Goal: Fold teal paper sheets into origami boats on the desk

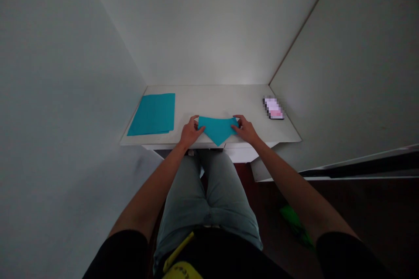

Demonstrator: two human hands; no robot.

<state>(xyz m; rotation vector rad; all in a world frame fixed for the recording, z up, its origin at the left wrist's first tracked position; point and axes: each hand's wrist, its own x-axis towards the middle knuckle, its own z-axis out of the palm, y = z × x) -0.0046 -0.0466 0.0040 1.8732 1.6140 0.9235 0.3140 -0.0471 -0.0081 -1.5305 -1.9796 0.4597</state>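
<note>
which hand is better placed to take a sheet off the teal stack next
Left, probably: the left hand rests on the left corner of the folded paper, on the same side as the teal stack. The right hand touches the right corner, nearer the pixelated object, and would cross over.

A single head-worn camera looks forward and steeply down from above at the white worktop (209,96), set well below in a corner.

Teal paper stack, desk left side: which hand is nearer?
Left. The left hand sits on the left corner of the folded teal sheet, just right of the stack; the right hand is on its right corner, farther away.
</note>
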